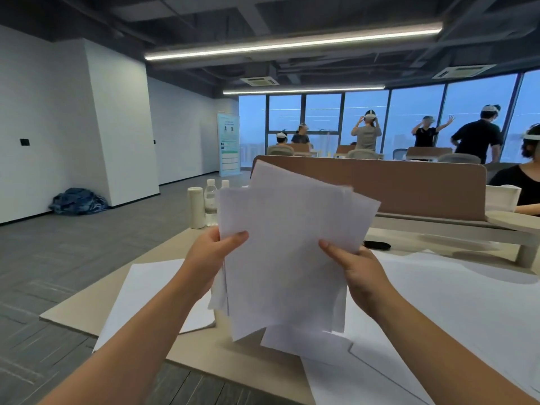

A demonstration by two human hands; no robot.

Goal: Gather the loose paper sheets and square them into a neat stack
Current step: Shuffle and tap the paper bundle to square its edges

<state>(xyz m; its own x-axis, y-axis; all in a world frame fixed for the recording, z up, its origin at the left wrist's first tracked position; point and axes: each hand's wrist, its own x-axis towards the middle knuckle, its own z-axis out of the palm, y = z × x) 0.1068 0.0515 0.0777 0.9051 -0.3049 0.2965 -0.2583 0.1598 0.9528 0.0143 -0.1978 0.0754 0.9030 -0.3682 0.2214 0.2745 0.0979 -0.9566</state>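
Sheets (286,258) hang fanned and uneven above the desk (204,352), corners jutting at top and bottom, the left hand (214,254) gripping their left edge and the right hand (361,276) their right edge, thumbs in front. More paper (455,302) lies flat along the desk's near edge. Bottles (210,200) stand at its far left corner, floor (58,258) open beyond. The banner (228,144) carries writing too small to read.

Nothing readable. Small printed lines on the standing banner (228,143) beside the far white wall (181,127), too blurred and too small to make out.
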